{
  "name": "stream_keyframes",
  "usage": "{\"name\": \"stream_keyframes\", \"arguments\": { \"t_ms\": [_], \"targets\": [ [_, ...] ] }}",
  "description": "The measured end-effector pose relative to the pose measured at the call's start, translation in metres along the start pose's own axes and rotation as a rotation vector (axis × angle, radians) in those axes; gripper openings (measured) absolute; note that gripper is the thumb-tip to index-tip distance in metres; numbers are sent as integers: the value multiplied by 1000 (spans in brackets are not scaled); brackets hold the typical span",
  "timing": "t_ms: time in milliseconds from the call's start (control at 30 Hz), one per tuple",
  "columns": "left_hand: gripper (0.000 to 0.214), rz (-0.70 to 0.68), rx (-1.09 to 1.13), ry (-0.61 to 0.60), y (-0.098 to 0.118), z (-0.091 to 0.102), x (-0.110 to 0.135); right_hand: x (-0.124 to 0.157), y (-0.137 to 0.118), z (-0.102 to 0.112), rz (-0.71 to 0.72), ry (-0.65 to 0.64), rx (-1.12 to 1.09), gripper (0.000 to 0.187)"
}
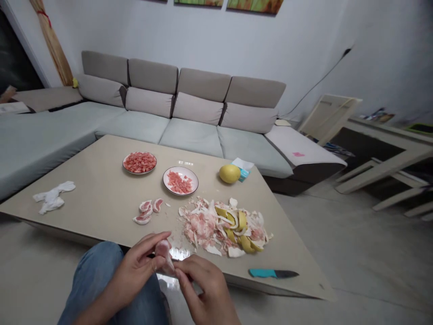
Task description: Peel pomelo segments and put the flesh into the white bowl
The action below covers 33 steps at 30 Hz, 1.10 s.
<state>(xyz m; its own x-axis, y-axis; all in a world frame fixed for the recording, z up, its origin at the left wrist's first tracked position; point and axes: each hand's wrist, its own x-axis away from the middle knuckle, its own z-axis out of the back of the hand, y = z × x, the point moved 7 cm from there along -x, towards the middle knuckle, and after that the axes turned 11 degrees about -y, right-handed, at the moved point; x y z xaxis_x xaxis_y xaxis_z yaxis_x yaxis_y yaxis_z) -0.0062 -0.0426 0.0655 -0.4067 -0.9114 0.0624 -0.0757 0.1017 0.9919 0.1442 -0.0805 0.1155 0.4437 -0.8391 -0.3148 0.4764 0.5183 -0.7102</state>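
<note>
Beside the counter (98, 180), left hand (140, 258) and right hand (208, 283) pinch a pomelo segment (163, 249); knife (264, 273) near its front edge, sofa (191, 135) beyond.

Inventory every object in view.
Held segment: one, pinkish, between hands
Loose segments: several, reddish, table front
Plates: two, white, table middle
Pulp: two heaps, red, plates
Peel heap: one, pink, yellow, table right
Whole fruit: one, yellow, table's far right
Tissue pack: one, blue, beside fruit
Knife: one, teal handle, near right
Crumpled tissue: one, white, table left
Table: one, beige, centre
Sofa: one, grey, behind table
Chair: one, cream, right
Desk: one, pale, far right
Cable: one, dark, right
Pictures: at least two, greenish, wall
Curtain: one, tan, left
Jeans leg: one, blue, bottom
Left hand: one, bare, on segment
Right hand: one, bare, at segment
</note>
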Motion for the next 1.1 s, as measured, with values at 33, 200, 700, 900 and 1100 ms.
{"name": "stream_keyframes", "arguments": {
  "t_ms": [33,200,700,900,1100],
  "targets": [
    [39,-3,-25,-5,1,0,0,0,0,-2,-6,-4,17,20],
    [37,18,-95,19,4,1,2,1,3,-10,-30,14,118,17],
    [48,63,206,-141,-2,-12,0,-3,19,-7,-187,86,-228,17],
    [44,74,220,-36,-7,-4,-2,0,16,-12,-171,-23,-306,12],
    [46,32,261,22,-6,-2,-5,3,12,-13,-86,58,-177,13]
  ]
}}
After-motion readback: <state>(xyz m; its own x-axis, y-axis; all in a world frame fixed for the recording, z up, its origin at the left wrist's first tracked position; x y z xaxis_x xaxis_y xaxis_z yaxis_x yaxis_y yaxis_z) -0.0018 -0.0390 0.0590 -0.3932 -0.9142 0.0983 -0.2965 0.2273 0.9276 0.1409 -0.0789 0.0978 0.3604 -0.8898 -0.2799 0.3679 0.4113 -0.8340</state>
